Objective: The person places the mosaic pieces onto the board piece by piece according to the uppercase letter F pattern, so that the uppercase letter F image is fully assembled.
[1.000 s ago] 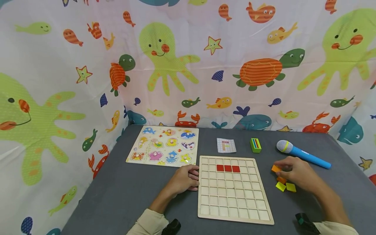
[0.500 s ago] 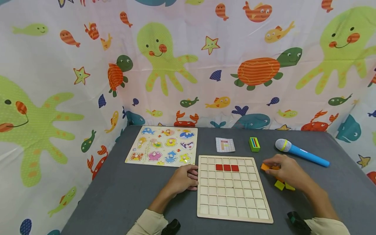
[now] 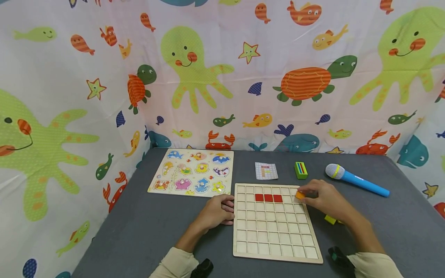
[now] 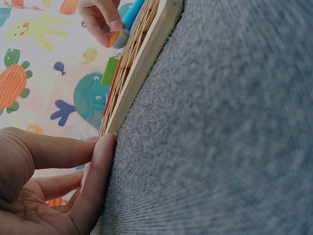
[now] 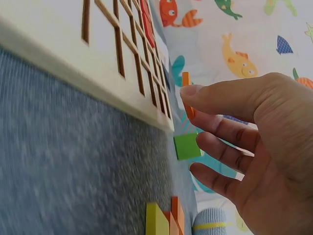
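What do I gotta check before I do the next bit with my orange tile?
1. Orange tile gripped: ok, your right hand pinches it.
2. Grid board has a hand on it: ok, your left hand touches its left edge.
3. Red tiles neat: ok, three side by side in one row.
4. Orange tile next to the red ones: not ok, it's up by the board's right edge.
5. Pattern card uncovered: ok.
6. Square the card wants: cannot tell, its squares look too small and faint.

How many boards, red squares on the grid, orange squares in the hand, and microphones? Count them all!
Flat boards (pale wooden grid board, cream animal puzzle board): 2
Red square tiles: 3
Orange square tile in the right hand: 1
Blue cylindrical microphone: 1
Total: 7
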`<state>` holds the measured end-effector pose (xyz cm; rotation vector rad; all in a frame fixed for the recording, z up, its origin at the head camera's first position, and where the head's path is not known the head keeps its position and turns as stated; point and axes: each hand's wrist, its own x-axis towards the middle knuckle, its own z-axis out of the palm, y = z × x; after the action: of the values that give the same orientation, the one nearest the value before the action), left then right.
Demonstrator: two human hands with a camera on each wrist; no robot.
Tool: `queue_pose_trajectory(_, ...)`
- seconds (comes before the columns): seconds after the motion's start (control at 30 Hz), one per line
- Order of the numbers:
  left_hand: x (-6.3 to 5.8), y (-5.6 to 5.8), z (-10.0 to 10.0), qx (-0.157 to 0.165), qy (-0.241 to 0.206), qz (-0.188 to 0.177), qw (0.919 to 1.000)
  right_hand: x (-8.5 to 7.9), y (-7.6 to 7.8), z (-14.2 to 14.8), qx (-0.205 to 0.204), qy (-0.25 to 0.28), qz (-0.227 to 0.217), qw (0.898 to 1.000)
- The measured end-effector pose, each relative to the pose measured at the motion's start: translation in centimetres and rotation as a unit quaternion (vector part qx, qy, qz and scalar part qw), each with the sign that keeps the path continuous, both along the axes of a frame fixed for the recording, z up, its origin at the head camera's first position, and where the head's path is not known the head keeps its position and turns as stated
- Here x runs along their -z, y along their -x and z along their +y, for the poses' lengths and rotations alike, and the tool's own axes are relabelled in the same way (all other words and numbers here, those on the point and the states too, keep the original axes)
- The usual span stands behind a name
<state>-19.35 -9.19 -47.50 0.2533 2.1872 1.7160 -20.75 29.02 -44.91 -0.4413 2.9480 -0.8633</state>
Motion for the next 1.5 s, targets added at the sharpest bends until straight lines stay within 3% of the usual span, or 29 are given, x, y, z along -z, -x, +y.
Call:
queue_pose_trajectory(0.7,0.2,0.0,0.0,0.002,0.004,0.003,1.0,0.2,1.0,-4.4,-0.059,0.025,-0.002,0.998)
queue_pose_trajectory(1.13,0.2,0.0,0.0,0.002,0.004,0.006,1.0,0.2,1.2,-6.5,-0.065,0.027,-0.02,0.997)
queue_pose_trajectory(1.5,0.5,0.3,-0.1,0.001,0.008,0.004,1.0,-0.1,1.1,-8.1,-0.089,0.031,-0.009,0.996)
